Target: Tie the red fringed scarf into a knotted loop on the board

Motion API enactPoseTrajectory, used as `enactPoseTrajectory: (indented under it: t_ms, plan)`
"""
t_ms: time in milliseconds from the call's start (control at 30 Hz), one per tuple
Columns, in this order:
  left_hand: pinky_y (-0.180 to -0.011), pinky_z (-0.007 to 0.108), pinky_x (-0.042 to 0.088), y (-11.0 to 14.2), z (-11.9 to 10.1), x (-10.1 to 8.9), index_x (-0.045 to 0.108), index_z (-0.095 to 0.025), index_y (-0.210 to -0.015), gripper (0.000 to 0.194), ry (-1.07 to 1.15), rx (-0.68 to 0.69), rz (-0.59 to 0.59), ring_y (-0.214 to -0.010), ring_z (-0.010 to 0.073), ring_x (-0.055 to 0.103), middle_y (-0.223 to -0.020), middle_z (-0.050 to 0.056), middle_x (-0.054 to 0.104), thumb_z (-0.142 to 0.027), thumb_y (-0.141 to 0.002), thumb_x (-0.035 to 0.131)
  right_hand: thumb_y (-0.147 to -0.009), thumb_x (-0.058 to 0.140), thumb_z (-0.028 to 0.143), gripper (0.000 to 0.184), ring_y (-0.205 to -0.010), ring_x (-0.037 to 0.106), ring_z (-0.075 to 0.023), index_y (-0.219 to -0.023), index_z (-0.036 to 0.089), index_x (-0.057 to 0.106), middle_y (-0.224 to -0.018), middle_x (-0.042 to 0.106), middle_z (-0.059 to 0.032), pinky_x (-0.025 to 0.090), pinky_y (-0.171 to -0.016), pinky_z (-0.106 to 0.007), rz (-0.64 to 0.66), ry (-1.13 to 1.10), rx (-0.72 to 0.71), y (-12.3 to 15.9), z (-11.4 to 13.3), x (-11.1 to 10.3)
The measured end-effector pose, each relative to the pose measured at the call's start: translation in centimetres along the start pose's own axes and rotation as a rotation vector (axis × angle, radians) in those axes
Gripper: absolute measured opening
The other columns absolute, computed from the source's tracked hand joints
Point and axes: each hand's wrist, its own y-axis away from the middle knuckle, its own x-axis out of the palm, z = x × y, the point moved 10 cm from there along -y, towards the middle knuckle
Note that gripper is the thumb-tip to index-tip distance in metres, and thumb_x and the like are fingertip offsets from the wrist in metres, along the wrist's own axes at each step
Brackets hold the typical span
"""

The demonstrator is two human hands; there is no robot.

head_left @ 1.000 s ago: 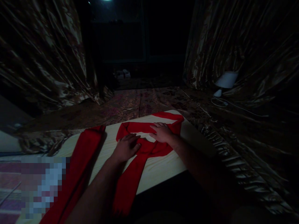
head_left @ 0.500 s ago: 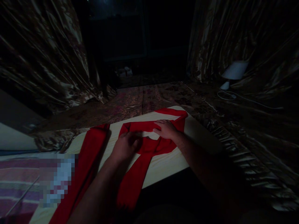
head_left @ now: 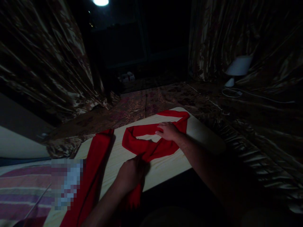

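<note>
A long red scarf (head_left: 142, 145) lies on a pale wooden table (head_left: 165, 165), bent into a loop near the far end, with one end running off the near edge. My right hand (head_left: 167, 131) rests flat on the far side of the loop, fingers stretched out. My left hand (head_left: 131, 173) is closed around the scarf's hanging tail near the table's front edge. Another stretch of red cloth (head_left: 94, 170) runs down the table's left side.
Shiny patterned curtains (head_left: 47, 63) hang left and right. A patterned bedspread (head_left: 146, 101) lies beyond the table. A white lamp (head_left: 238, 67) with a cord sits at the right. Striped fabric (head_left: 21, 195) lies at the lower left. The room is dark.
My left hand has left the loop and drawn back toward me along the tail, closing on it near the table's front edge. My right hand has stayed on the loop.
</note>
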Motion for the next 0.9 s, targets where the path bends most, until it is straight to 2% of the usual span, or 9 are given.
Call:
enactPoseTrajectory:
  t_ms: [133,233,333,433,567,667,767,833,900]
  plan:
    - [-0.05,0.024,0.039,-0.2,2.1,0.9,0.062,-0.015,-0.087,0.019,0.756,-0.141,0.204,-0.049,0.0127,0.051,-0.063,0.001,0.061,-0.028,-0.076,0.054,-0.094,0.056,0.055,0.049,-0.128,0.058,-0.0251,-0.125,0.021,0.07,-0.136,0.065,-0.0094,0.039,-0.11,-0.039,-0.013,-0.015,0.003,0.0,-0.1,-0.1]
    - [-0.045,0.02,0.031,0.7,2.9,1.8,0.063,-0.014,-0.09,0.031,0.997,-0.252,0.257,-0.046,0.0092,0.044,-0.055,-0.003,0.053,-0.041,-0.076,0.065,-0.094,0.056,0.055,0.048,-0.127,0.058,-0.025,-0.123,0.02,0.071,-0.135,0.067,-0.0092,0.04,-0.109,-0.038,-0.016,-0.011,-0.006,0.0,-0.1,0.1]
    - [-0.052,0.019,0.038,1.9,2.2,2.3,0.061,-0.014,-0.121,0.059,0.966,-0.181,0.357,-0.058,0.0103,0.053,-0.071,-0.001,0.063,-0.037,-0.069,0.078,-0.094,0.055,0.056,0.049,-0.127,0.058,-0.0245,-0.124,0.02,0.07,-0.134,0.067,-0.0089,0.039,-0.11,-0.038,-0.017,-0.011,-0.013,0.0,-0.1,0.1]
    - [-0.073,0.026,0.049,3.1,1.9,2.3,0.049,-0.019,-0.143,0.087,0.898,-0.089,0.453,-0.089,0.0175,0.063,-0.111,0.008,0.069,-0.023,-0.062,0.08,-0.094,0.055,0.056,0.05,-0.129,0.057,-0.0245,-0.126,0.02,0.07,-0.135,0.067,-0.0087,0.038,-0.111,-0.038,-0.005,-0.016,-0.006,-0.1,-0.2,0.2]
    - [-0.093,0.034,0.05,4.2,4.1,1.1,0.046,-0.022,-0.148,0.087,0.719,-0.063,0.435,-0.117,0.0257,0.058,-0.141,0.012,0.057,-0.024,-0.065,0.075,-0.095,0.054,0.056,0.049,-0.13,0.056,-0.0245,-0.126,0.021,0.07,-0.135,0.067,-0.0087,0.038,-0.111,-0.039,0.0,-0.02,-0.006,0.0,-0.2,0.2]
    - [-0.084,0.031,0.053,5.3,4.8,-0.1,0.041,-0.025,-0.151,0.089,0.592,-0.028,0.434,-0.111,0.026,0.06,-0.137,0.012,0.059,-0.028,-0.069,0.076,-0.095,0.055,0.055,0.048,-0.129,0.057,-0.0245,-0.126,0.022,0.07,-0.134,0.067,-0.008,0.038,-0.111,-0.039,-0.003,-0.021,-0.014,0.0,-0.1,0.1]
    - [-0.062,0.022,0.048,6.5,4.8,-0.4,0.032,-0.03,-0.154,0.089,0.484,-0.047,0.48,-0.082,0.0178,0.063,-0.117,0.008,0.068,-0.03,-0.076,0.074,-0.095,0.054,0.054,0.046,-0.128,0.057,-0.0248,-0.124,0.022,0.071,-0.133,0.068,-0.0082,0.038,-0.11,-0.039,-0.001,-0.013,-0.021,0.0,0.0,0.2]
    - [-0.053,0.019,0.041,7.0,4.9,-0.8,0.034,-0.029,-0.152,0.081,0.462,-0.074,0.449,-0.066,0.0122,0.056,-0.106,0.005,0.069,-0.028,-0.079,0.07,-0.095,0.054,0.053,0.046,-0.128,0.057,-0.0248,-0.124,0.022,0.07,-0.133,0.068,-0.0081,0.038,-0.11,-0.039,-0.009,-0.015,-0.026,-0.1,0.0,0.2]
    - [-0.052,0.019,0.04,7.0,4.8,-1.6,0.043,-0.026,-0.144,0.07,0.479,-0.066,0.357,-0.063,0.0118,0.055,-0.1,0.004,0.068,-0.027,-0.079,0.067,-0.095,0.055,0.052,0.045,-0.129,0.057,-0.0246,-0.124,0.022,0.07,-0.133,0.068,-0.0076,0.038,-0.11,-0.039,-0.012,-0.023,-0.027,-0.1,0.0,0.2]
